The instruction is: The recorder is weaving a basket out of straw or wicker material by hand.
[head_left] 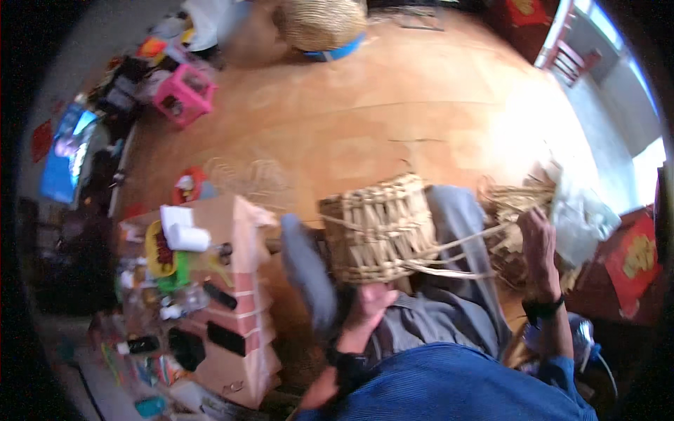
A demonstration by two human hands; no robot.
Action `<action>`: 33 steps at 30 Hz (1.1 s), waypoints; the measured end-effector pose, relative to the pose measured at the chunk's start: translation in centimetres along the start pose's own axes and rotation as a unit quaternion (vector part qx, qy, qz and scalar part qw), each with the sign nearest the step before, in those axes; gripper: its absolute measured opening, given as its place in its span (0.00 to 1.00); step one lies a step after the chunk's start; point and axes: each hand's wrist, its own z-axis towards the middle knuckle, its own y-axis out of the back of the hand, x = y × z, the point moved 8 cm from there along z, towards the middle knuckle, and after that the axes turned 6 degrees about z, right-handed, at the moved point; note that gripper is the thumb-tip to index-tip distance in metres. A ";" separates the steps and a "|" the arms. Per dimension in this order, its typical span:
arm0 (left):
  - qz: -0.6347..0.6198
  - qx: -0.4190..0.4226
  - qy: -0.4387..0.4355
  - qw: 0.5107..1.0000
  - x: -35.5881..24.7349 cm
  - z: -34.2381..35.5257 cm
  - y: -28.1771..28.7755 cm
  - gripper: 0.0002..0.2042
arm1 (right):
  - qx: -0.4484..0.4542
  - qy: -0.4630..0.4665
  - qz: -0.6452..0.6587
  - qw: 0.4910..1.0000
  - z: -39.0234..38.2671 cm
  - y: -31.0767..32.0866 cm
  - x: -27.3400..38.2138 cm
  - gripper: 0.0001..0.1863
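Observation:
A woven straw basket [379, 228] rests on its side on my lap, between my grey-trousered knees. My left hand [371, 305] is closed on the basket's near edge; part of its fingers is hidden behind the weave. Off to the right, my right hand [538, 242] is raised and closed on a long straw strand [477, 237] that runs taut from the basket's lower right corner. Several loose strand ends [449, 271] stick out from that same corner over my right thigh. The picture is somewhat blurred, so the exact finger grip is hard to make out.
Left stands a cloth-covered table [242, 277] with a paper roll [189, 238], a yellow basket [160, 252] and phones. A straw bundle [519, 200] and a plastic bag [583, 217] lie at right. Farther off are a pink stool [184, 95] and a round straw seat [323, 24].

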 end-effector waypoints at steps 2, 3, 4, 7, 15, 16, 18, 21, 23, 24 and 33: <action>-0.109 0.042 0.005 0.993 -0.4 -0.3 -1.5 0.38 | -0.065 -0.089 0.081 0.991 -2.6 1.3 -10.0 0.04; -0.137 0.039 0.024 0.990 -0.1 0.1 -1.3 0.40 | -0.058 -0.160 0.169 0.971 -3.2 1.2 -12.8 0.06; -0.167 0.037 0.044 0.984 0.2 0.2 -1.0 0.42 | 0.003 -0.164 0.095 0.982 -4.5 0.5 -14.0 0.06; -0.150 -0.032 0.135 0.979 1.3 0.6 -0.9 0.37 | 0.040 -0.097 -0.074 0.992 -4.8 -2.4 -10.5 0.07; -0.174 -0.101 0.165 0.966 1.2 1.7 -2.1 0.43 | 0.134 0.224 0.127 0.957 -0.5 -4.4 16.8 0.19; -0.173 -0.091 0.151 0.969 1.3 1.9 -2.2 0.44 | 0.184 0.218 0.154 0.946 -0.4 -5.0 18.0 0.18; -0.157 -0.081 0.135 0.975 1.5 2.2 -2.1 0.45 | 0.233 0.209 0.198 0.929 -0.4 -6.0 19.2 0.15; -0.081 -0.082 0.094 0.989 0.8 2.1 -2.0 0.44 | 0.240 0.206 0.250 0.915 -1.0 -6.5 19.9 0.12; -0.099 -0.076 0.116 0.985 3.0 1.5 0.3 0.45 | 0.259 0.213 0.283 0.899 -1.2 -5.6 20.7 0.10; -0.105 -0.075 0.127 0.984 3.4 1.1 0.7 0.46 | 0.280 0.217 0.272 0.895 -1.7 -5.6 20.6 0.10; -0.113 -0.091 0.132 0.981 5.0 -2.1 4.6 0.44 | 0.218 0.299 0.221 0.902 -3.7 -2.2 21.5 0.10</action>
